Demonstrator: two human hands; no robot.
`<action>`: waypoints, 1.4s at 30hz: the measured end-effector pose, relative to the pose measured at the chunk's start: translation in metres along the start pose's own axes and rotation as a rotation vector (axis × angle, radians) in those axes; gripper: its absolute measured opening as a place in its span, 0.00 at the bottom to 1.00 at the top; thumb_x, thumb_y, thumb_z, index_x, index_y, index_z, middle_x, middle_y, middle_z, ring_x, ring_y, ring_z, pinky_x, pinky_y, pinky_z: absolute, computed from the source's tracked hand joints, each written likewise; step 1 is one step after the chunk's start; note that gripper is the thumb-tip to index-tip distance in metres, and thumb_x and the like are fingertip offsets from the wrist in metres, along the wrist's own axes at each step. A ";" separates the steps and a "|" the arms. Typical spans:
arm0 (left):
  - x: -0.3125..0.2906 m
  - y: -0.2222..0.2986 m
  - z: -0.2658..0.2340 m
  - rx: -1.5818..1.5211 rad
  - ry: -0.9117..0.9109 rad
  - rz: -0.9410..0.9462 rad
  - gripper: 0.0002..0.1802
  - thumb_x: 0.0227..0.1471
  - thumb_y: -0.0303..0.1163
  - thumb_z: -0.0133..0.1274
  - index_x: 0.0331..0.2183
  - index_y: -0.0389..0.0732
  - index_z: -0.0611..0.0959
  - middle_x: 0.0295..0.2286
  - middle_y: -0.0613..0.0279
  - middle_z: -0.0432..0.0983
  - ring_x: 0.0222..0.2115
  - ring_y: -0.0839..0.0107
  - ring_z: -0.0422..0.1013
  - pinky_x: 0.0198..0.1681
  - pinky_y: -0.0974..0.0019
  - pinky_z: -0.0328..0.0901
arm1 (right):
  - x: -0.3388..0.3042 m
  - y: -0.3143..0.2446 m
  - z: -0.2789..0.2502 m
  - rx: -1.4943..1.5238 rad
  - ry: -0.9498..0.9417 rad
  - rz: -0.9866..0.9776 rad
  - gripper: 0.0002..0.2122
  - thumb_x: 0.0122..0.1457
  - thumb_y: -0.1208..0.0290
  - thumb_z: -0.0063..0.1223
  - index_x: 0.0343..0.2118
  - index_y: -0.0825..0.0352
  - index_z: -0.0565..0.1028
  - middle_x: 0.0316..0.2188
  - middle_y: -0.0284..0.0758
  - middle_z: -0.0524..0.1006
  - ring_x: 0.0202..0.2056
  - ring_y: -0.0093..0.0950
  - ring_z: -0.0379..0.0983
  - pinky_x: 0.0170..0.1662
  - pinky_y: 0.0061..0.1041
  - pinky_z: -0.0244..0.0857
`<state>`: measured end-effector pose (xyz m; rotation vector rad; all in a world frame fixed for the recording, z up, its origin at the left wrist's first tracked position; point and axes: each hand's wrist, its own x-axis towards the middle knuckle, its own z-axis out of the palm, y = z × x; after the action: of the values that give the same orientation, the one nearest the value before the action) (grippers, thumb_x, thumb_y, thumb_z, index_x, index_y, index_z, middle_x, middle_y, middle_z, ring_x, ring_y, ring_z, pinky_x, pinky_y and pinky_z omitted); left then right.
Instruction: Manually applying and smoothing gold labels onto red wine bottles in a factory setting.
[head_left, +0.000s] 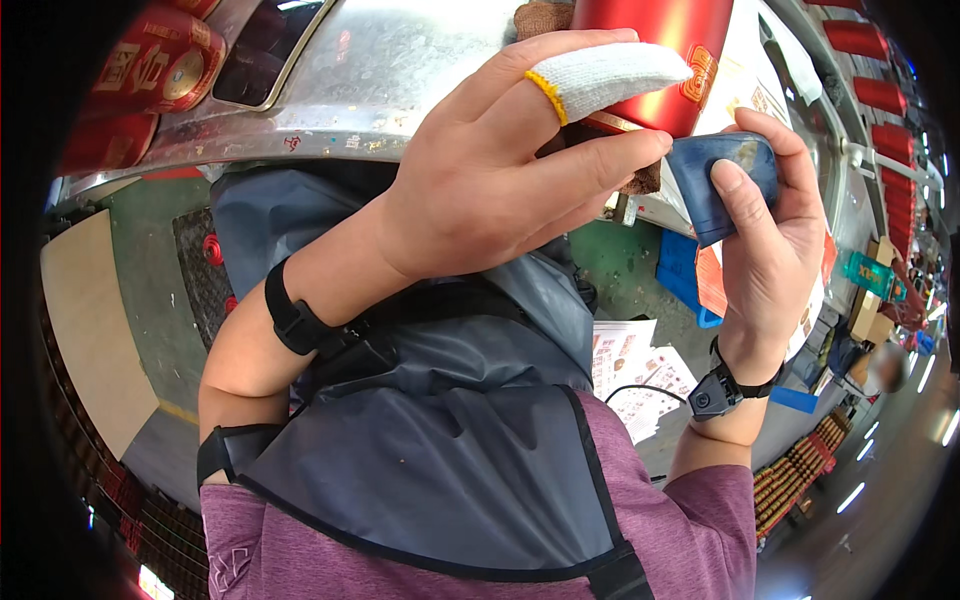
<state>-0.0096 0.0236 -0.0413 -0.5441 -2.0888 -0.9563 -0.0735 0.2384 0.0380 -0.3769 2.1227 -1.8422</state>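
Observation:
My left hand [520, 170] reaches across in front of a shiny red cylindrical can [650, 85], its thumb and index finger stretched out and apart. A white knitted finger cot [615, 82] with a yellow edge covers the index finger. Whether the hand's other fingers touch the can is hidden. My right hand [770, 210] grips a flat, dark blue scraper-like piece [705, 190] between thumb and fingers. The left thumb's tip comes up to this piece's upper left corner; I cannot tell if they touch. Brown cloth [545, 20] shows beside the can.
A phone [268, 50] lies on the metal worktable [400, 70], with red cans [150, 70] to its left. Printed sheets [640, 375] and a blue bin [685, 275] are below the table's edge. Rows of red cans [890, 150] stand at far right.

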 end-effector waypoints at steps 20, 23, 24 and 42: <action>0.004 0.003 0.001 0.047 -0.050 0.025 0.21 0.43 0.24 0.65 0.43 0.45 0.89 0.55 0.49 0.73 0.55 0.49 0.70 0.58 0.53 0.67 | -0.003 0.005 -0.002 0.193 0.009 0.074 0.18 0.60 0.81 0.61 0.54 0.70 0.75 0.37 0.33 0.81 0.36 0.17 0.78 0.40 0.17 0.76; 0.005 0.004 0.001 0.059 -0.050 0.028 0.21 0.42 0.24 0.65 0.43 0.46 0.90 0.55 0.50 0.73 0.55 0.50 0.71 0.59 0.52 0.67 | -0.003 0.006 -0.002 0.211 0.002 0.073 0.18 0.60 0.81 0.61 0.54 0.70 0.74 0.36 0.33 0.81 0.35 0.18 0.78 0.40 0.17 0.76; 0.005 0.004 0.001 0.067 -0.054 0.030 0.22 0.42 0.23 0.65 0.43 0.45 0.89 0.55 0.49 0.73 0.55 0.50 0.70 0.58 0.52 0.67 | -0.003 0.006 -0.002 0.220 0.007 0.078 0.18 0.60 0.81 0.61 0.54 0.70 0.74 0.36 0.33 0.81 0.35 0.17 0.78 0.40 0.17 0.76; 0.006 0.005 -0.006 0.084 -0.062 0.052 0.20 0.45 0.22 0.63 0.44 0.39 0.88 0.53 0.46 0.76 0.53 0.52 0.72 0.56 0.55 0.68 | -0.001 0.010 -0.001 0.205 0.020 0.079 0.17 0.60 0.81 0.61 0.53 0.69 0.75 0.37 0.31 0.80 0.35 0.16 0.77 0.39 0.16 0.74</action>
<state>-0.0075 0.0225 -0.0322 -0.5885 -2.1488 -0.8270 -0.0727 0.2410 0.0282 -0.2239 1.9082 -2.0002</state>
